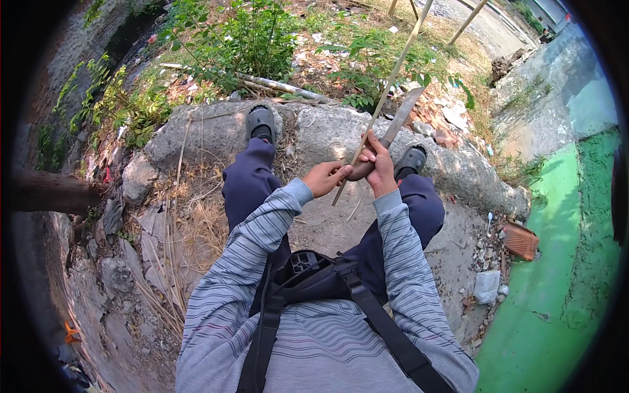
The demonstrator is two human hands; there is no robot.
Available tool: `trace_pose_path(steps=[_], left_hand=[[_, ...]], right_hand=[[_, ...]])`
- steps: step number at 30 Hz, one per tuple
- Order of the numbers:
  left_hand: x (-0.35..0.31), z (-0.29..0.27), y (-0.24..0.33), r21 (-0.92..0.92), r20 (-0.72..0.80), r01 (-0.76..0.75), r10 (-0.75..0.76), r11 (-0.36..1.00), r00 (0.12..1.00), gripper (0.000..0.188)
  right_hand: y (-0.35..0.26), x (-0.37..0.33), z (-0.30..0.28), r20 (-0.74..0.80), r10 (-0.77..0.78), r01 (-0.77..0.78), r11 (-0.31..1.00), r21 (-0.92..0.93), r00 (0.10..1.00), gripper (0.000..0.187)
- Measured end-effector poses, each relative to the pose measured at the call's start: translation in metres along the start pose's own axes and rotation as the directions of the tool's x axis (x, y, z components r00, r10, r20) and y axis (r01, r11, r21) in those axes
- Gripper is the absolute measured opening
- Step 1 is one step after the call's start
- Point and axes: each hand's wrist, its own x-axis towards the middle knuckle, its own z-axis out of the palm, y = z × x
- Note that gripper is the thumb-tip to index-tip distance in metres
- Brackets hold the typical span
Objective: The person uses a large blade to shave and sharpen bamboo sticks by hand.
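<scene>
A long thin bamboo stick (401, 62) runs slantwise from the top of the view down between my legs. My left hand (325, 179) is closed, its thumb and fingers pinching the stick close to its lower end. In my right hand (380, 171) is a machete (405, 112) with a broad grey blade and a dark brown handle. The blade points up and away, to the right of the stick. My right fingertips lie by the stick where it passes the handle. The handle's butt end comes close to my left fingertips.
My feet rest against a broken concrete curb (334, 134). Beyond it are green shrubs (262, 46), litter and a fallen pole (285, 86). Dry straw lies at left, near a tree trunk (56, 191). A green-painted wall (544, 314) and an orange-brown basket (521, 241) are at right.
</scene>
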Motion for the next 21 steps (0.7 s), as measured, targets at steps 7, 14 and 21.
trace_pose_path(steps=[7, 14, 21], left_hand=[[-0.002, 0.0, -0.002, -0.125, 0.072, 0.112, -0.104, 0.986, 0.992, 0.051], [0.0, 0.009, -0.022, -0.027, 0.262, -0.017, 0.024, 0.999, 0.965, 0.036], [-0.007, 0.008, -0.025, -0.208, 0.026, 0.115, -0.112, 0.971, 0.993, 0.03]], right_hand=[[-0.001, -0.008, 0.014, 0.001, -0.072, 0.072, 0.997, -0.031, 0.997, 0.019], [-0.008, -0.006, 0.007, 0.004, -0.053, 0.053, 0.998, 0.026, 0.999, 0.019], [-0.013, -0.011, 0.01, -0.098, -0.148, 0.116, 0.954, -0.275, 0.984, 0.032]])
